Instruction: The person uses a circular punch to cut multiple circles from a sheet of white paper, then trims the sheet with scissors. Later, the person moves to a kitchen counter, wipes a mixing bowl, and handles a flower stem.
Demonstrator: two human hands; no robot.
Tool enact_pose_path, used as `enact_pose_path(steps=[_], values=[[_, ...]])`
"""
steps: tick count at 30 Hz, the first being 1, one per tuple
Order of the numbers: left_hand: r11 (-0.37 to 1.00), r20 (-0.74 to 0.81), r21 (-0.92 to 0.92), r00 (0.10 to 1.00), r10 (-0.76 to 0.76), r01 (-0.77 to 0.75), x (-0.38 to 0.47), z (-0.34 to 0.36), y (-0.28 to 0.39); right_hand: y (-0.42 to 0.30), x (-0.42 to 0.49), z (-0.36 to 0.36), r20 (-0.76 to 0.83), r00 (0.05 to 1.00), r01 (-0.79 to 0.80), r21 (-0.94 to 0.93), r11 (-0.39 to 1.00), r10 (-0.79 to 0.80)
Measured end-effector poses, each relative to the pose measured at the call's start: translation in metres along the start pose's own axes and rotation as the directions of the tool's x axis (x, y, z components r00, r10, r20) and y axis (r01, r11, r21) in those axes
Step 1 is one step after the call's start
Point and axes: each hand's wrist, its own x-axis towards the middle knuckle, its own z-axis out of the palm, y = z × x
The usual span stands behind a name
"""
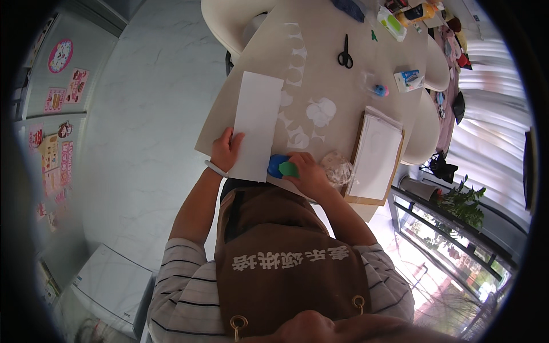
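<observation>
My left hand (226, 150) grips the left edge of a long white paper sheet (258, 124), its thumb lying on top. The sheet's near end reaches the table edge in front of my apron. Around a blue and green craft paper punch (278, 166) are the fingers of my right hand (309, 175). The punch is by the sheet's near right corner; I cannot tell whether paper is in its slot. Beyond it lie punched paper scraps (297, 138) and a loose pile of white paper circles (321, 112). A paper strip with round cut-outs (295, 55) lies farther up.
Right of my right hand are a crumpled clear plastic bag (338, 166) and white paper sheets (376, 156) on a brown board. Black-handled scissors (345, 59), a small blue-and-white box (409, 80), a wipes pack (392, 24) and an orange bottle (417, 14) lie farther off. White chairs (231, 25) flank the table.
</observation>
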Motion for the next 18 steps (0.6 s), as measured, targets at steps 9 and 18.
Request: enact_pose_path(steps=[9, 18], values=[[0.999, -0.034, -0.031, 0.999, 0.014, -0.015, 0.001, -0.002, -0.008, -0.011, 0.002, -0.001, -0.014, 1.0, 0.005, -0.009, 1.0, -0.006], [0.999, -0.049, 0.025, 0.998, 0.035, -0.034, 0.002, 0.004, -0.013, -0.019, 0.002, -0.001, -0.019, 1.0, -0.018, -0.022, 1.0, 0.018]])
